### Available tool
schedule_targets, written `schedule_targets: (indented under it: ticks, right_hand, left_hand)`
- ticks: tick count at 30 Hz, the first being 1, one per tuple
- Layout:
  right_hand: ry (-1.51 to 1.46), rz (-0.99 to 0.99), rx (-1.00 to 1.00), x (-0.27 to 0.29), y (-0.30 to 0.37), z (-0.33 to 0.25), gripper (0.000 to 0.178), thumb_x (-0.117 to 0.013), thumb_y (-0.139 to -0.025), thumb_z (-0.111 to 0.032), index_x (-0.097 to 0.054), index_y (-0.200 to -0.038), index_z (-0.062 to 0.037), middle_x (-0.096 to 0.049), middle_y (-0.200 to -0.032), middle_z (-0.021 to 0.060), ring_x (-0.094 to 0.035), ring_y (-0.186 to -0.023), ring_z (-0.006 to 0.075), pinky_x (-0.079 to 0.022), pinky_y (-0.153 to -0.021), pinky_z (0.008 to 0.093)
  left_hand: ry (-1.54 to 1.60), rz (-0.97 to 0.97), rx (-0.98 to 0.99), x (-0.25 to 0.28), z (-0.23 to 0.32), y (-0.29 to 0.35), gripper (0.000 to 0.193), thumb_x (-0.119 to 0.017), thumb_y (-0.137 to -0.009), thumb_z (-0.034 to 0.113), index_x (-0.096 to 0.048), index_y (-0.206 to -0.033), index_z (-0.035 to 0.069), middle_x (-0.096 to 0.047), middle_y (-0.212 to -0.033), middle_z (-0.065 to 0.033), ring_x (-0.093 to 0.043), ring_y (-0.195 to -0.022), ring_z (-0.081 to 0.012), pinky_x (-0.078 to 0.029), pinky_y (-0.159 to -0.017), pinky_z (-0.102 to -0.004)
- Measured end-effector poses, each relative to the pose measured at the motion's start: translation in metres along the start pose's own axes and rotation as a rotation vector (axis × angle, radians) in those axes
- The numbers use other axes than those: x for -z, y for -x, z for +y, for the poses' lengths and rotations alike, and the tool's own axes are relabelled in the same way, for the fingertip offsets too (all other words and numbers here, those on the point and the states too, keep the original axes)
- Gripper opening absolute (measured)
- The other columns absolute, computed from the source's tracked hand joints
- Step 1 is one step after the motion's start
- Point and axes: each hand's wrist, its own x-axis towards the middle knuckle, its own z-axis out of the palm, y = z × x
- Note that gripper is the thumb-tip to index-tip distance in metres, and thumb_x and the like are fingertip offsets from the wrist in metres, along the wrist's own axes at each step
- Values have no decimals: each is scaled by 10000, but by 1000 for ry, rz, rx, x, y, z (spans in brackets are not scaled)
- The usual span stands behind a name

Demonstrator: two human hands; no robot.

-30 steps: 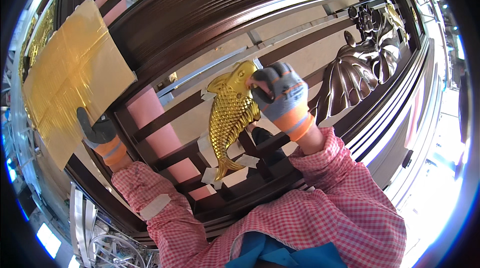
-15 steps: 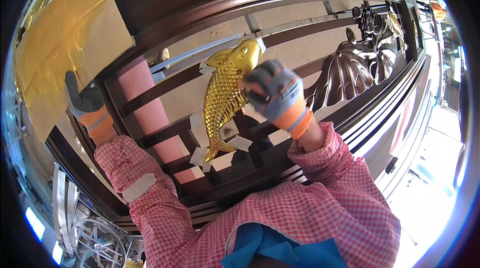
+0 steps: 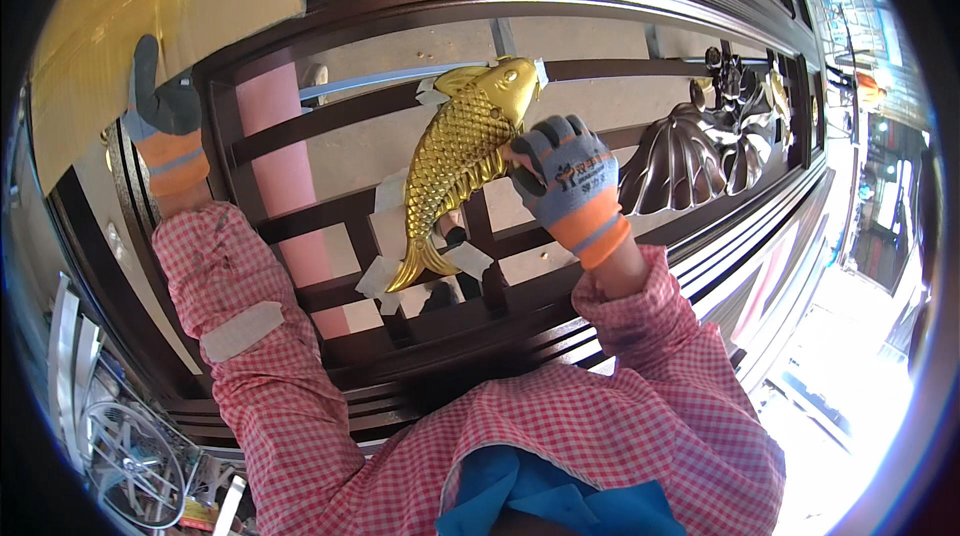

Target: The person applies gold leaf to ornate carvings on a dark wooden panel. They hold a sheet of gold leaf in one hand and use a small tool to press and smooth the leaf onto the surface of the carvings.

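Observation:
A golden carp ornament [image 3: 455, 151] is set on the dark brown slatted panel [image 3: 320, 218], head up and tail down. Pale masking-tape pieces [image 3: 470, 260] stick out around its tail, side and head. My right hand [image 3: 570, 181], in a grey and orange glove, is at the carp's belly edge below the head. Its fingers are curled in, and anything pinched between them is hidden. On the left, my gloved left hand [image 3: 168, 126] grips the lower edge of a cardboard sheet [image 3: 215, 6] with gold-coloured marks, thumb over its face.
Right of the carp, a dark lotus-leaf carving [image 3: 675, 161] is set in the same panel. A pink strip [image 3: 280, 176] shows behind the slats. Metal lengths and a spoked wheel [image 3: 135, 466] lie at the lower left. Dark moulded rails run along the top.
The view has shifted a little. My right hand, blurred before, has moved slightly down along the carp's belly edge and now shows sharply. My left hand keeps its grip on the cardboard.

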Motion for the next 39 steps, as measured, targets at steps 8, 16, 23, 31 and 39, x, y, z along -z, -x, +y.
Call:
schedule_targets:
  ticks: [8,16,23,31,39]
  right_hand:
    - [-1,-46,9,12,-3,-1,199,-670,-780,-286,-664,-926,-151,-602,-939,72,-597,-903,269,-523,-733,411]
    - [-53,-25,95,-1,-10,-10,226,-675,-761,-294,-660,-940,-156,-602,-928,78,-597,-890,279,-516,-725,424]
    - [-50,-5,103,-1,-7,-10,224,-698,-762,-305,-653,-933,-167,-602,-936,79,-600,-863,280,-520,-714,410]
    - [-49,-53,130,6,-8,-27,214,-713,-737,-319,-670,-914,-206,-579,-889,45,-587,-873,262,-520,-694,389]
    - [11,-103,206,5,-10,-37,149,-677,-762,-292,-667,-861,-180,-577,-879,54,-592,-835,260,-512,-667,403]
  left_hand:
    - [-49,-76,-5,4,-8,-1,361,-607,-913,34,-604,-1274,45,-607,-1279,-142,-613,-1119,-239,-491,-989,-326]
    - [40,-71,132,6,-55,27,372,-584,-923,19,-594,-1293,58,-581,-1327,-142,-613,-1125,-242,-498,-975,-329]
    - [-171,-16,-22,-5,-1,12,348,-590,-921,40,-598,-1269,43,-594,-1293,-154,-615,-1111,-259,-495,-968,-342]
    - [-191,16,-21,-3,22,13,326,-598,-919,63,-602,-1242,25,-609,-1254,-168,-618,-1096,-278,-491,-961,-357]
    - [-195,29,-18,0,41,14,309,-606,-916,87,-607,-1215,7,-623,-1215,-182,-621,-1080,-297,-488,-954,-372]
